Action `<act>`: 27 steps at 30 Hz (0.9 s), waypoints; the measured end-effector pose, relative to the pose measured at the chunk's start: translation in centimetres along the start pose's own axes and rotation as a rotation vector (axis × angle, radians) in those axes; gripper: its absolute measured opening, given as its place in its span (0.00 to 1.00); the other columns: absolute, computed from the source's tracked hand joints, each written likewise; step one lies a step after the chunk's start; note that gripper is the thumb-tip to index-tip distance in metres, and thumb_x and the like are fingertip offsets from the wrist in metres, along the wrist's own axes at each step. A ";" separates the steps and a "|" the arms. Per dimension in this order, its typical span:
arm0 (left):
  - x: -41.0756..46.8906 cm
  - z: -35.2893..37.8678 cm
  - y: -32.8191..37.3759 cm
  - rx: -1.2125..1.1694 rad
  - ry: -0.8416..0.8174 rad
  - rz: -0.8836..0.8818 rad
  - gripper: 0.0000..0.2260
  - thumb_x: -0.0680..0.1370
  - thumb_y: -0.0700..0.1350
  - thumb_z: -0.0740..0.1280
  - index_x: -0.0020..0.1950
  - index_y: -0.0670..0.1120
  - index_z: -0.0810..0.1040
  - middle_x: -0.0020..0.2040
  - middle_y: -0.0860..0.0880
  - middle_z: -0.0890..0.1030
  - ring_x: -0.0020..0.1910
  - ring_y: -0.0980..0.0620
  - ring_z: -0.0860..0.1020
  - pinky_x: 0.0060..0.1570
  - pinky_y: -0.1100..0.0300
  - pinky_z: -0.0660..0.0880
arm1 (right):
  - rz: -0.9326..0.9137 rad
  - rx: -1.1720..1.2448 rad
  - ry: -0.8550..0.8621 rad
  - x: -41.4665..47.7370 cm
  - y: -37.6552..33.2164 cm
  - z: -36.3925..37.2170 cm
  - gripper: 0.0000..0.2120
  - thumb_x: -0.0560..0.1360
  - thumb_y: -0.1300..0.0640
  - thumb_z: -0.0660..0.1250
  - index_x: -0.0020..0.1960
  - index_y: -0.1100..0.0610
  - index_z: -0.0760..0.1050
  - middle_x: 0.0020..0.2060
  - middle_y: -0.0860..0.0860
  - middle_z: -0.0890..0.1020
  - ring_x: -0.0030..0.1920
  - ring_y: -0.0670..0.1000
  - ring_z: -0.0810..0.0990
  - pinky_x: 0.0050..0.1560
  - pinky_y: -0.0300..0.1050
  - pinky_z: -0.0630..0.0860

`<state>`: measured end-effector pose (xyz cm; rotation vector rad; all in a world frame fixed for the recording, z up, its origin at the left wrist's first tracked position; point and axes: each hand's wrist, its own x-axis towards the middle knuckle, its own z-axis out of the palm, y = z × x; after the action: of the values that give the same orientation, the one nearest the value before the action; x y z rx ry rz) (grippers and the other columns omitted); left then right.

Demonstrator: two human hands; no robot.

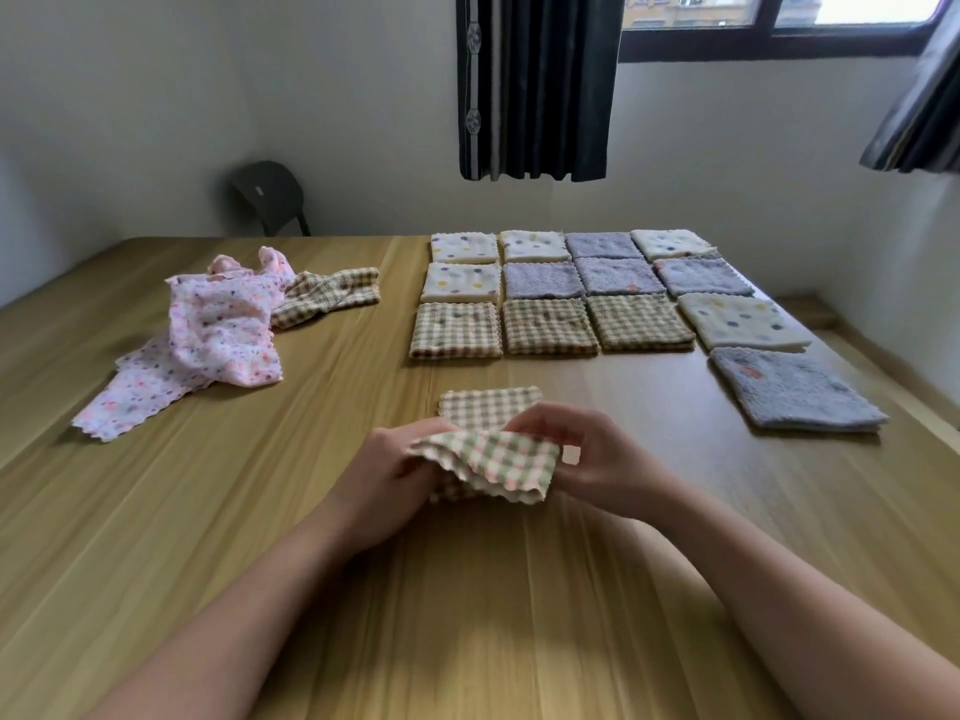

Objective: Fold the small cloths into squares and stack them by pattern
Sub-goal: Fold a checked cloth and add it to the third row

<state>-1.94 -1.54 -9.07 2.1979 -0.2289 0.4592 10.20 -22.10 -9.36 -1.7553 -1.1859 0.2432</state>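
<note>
**Checked cloth held at the near middle of the table**

A wooden table (311,563) fills the room below a dark curtain (535,85) and a window (779,23). Folded squares (545,324) lie in rows far right, a loose pink pile (218,335) far left. The left hand (384,470) and right hand (597,459) each pinch a checked cloth (493,454), its near half raised.

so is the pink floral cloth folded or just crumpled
Crumpled, not folded: the pink floral cloth lies bunched in a heap, one corner trailing flat on the wooden table.
</note>
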 end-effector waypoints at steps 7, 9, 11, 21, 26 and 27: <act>3.8 1.0 0.4 0.048 0.051 -0.562 0.08 0.79 0.53 0.65 0.44 0.50 0.77 0.40 0.58 0.79 0.39 0.61 0.77 0.33 0.67 0.69 | 0.303 0.038 0.293 1.2 0.2 0.8 0.18 0.77 0.47 0.63 0.42 0.62 0.79 0.37 0.60 0.82 0.36 0.56 0.78 0.37 0.46 0.71; 4.6 1.4 0.1 0.177 0.051 -0.597 0.10 0.80 0.51 0.63 0.46 0.44 0.77 0.40 0.52 0.79 0.36 0.57 0.75 0.32 0.64 0.68 | 0.362 -0.112 0.353 1.5 0.0 0.9 0.11 0.78 0.54 0.63 0.42 0.58 0.80 0.36 0.54 0.83 0.38 0.52 0.80 0.38 0.46 0.75; 5.0 1.8 0.1 0.281 0.068 -0.629 0.12 0.79 0.49 0.61 0.41 0.42 0.73 0.35 0.49 0.76 0.32 0.53 0.71 0.30 0.59 0.64 | 0.421 -0.242 0.365 1.8 -0.2 0.9 0.09 0.77 0.55 0.63 0.42 0.57 0.79 0.36 0.50 0.82 0.39 0.50 0.80 0.38 0.46 0.75; 5.4 3.5 0.7 0.717 0.145 -0.609 0.09 0.81 0.49 0.56 0.44 0.46 0.69 0.40 0.49 0.74 0.38 0.47 0.72 0.33 0.57 0.65 | 0.644 -0.687 0.265 4.2 -0.6 1.2 0.09 0.77 0.49 0.60 0.45 0.52 0.75 0.39 0.49 0.77 0.42 0.53 0.75 0.38 0.44 0.68; 5.1 3.7 0.8 0.868 0.147 -0.563 0.11 0.81 0.49 0.58 0.57 0.45 0.71 0.46 0.48 0.80 0.38 0.48 0.76 0.33 0.58 0.67 | 0.665 -0.728 0.263 4.2 -0.6 1.2 0.11 0.76 0.47 0.62 0.54 0.51 0.76 0.42 0.48 0.75 0.43 0.52 0.73 0.41 0.44 0.68; 5.1 3.7 1.0 0.897 0.155 -0.551 0.12 0.80 0.49 0.59 0.61 0.45 0.69 0.47 0.48 0.80 0.40 0.48 0.77 0.33 0.57 0.67 | 0.670 -0.732 0.260 4.2 -0.6 1.2 0.11 0.77 0.47 0.62 0.54 0.51 0.76 0.41 0.48 0.74 0.43 0.51 0.73 0.41 0.44 0.68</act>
<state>3.30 -5.09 -8.38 2.9036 0.8002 0.4582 11.21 -18.01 -8.08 -2.7030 -0.4709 -0.0505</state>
